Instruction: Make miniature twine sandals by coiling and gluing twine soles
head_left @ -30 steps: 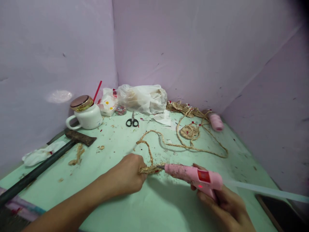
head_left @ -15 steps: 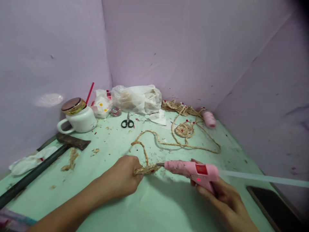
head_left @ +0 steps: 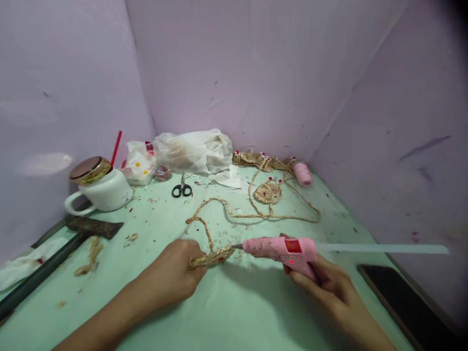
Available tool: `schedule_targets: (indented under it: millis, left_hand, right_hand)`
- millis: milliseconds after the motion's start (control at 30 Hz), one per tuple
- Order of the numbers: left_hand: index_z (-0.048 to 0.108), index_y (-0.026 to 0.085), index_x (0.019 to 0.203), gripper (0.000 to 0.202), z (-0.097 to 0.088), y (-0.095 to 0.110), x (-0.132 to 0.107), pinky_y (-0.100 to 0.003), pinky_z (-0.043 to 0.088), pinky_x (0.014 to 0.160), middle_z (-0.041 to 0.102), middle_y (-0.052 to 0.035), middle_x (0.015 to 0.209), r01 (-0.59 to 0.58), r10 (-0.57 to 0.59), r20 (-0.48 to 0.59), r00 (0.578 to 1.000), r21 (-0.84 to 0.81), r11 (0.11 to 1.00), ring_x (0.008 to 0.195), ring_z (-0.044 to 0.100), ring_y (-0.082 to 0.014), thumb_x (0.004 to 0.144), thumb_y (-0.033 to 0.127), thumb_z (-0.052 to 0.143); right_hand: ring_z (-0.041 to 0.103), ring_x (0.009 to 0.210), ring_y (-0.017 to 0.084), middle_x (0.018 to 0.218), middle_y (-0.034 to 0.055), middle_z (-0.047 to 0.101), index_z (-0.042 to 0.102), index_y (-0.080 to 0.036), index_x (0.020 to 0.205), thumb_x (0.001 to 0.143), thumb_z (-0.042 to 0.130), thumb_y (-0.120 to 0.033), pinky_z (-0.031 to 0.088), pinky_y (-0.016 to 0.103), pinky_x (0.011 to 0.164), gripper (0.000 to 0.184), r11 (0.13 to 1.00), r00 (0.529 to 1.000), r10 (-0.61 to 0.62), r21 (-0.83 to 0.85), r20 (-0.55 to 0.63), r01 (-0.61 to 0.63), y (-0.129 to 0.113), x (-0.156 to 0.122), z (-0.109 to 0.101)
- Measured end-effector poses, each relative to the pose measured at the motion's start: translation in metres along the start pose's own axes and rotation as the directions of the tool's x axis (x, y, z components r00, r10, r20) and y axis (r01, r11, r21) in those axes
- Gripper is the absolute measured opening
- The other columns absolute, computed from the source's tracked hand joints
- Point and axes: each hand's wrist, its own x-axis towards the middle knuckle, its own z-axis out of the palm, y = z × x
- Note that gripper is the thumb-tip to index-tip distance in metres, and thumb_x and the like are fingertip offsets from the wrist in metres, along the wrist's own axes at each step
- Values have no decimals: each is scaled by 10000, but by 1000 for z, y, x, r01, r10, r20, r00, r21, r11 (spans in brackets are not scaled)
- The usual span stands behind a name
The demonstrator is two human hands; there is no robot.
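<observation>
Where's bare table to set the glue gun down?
Bare table lies at the front edge between left hand and right hand, and between hammer and left hand. Crowded: the back, with mug, bag, scissors, spool and twine; phone fills the right corner.

Left hand [head_left: 174, 274] and right hand [head_left: 329, 288] are bare, forearms too.

Both bare forearms reach from the tabletop's near edge, left hand [head_left: 176, 274] clenched in a fist, right hand [head_left: 323, 286] curled tight opposite.

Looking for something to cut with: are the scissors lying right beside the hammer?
No, the scissors lie farther back near the plastic bag, well apart from the hammer.
</observation>
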Motion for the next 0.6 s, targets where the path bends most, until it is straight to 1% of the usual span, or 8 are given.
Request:
schedule_targets:
  millis: [100,200,300,467,600]
  left_hand:
    - [333,190,529,162,0,1,0,-242,256,512,458,17,585,15,-15,1,1000,25,1000,548,414,-122,666,173,419]
    - [331,192,532,160,-1,0,0,-242,252,506,449,24,572,11,-12,10,1000,26,1000,536,409,-119,671,176,410]
    - [335,193,536,162,0,-1,1,-243,262,514,454,24,579,0,-1,14,1000,22,1000,547,425,-122,680,190,410]
    - [353,193,546,168,-1,-1,2,-245,280,527,463,22,590,22,-22,27,999,4,1000,561,440,-130,697,231,413]
    - [344,192,543,199,-3,2,1,-247,295,546,473,16,611,9,-9,35,999,2,1000,582,444,-135,713,263,419]
  right_hand:
    - [576,599,173,658,4,623,644,-207,737,740,584,-333,462,235,543,140,1000,1000,3,-22,2,-3,0,2,-1]
    - [557,573,167,597,1,580,636,-202,703,739,582,-355,434,224,496,166,1000,1000,7,-20,14,-7,0,3,0]
    - [549,576,165,570,-3,559,631,-196,668,742,569,-355,430,223,507,186,1000,1000,-1,2,16,1,-2,4,0]
    - [532,584,150,646,3,589,658,-175,763,747,556,-328,424,215,520,184,1000,1000,15,26,28,-15,-4,6,-2]
    - [533,598,152,648,5,583,655,-162,755,757,548,-319,429,222,547,190,997,999,10,73,45,-13,-2,7,-3]
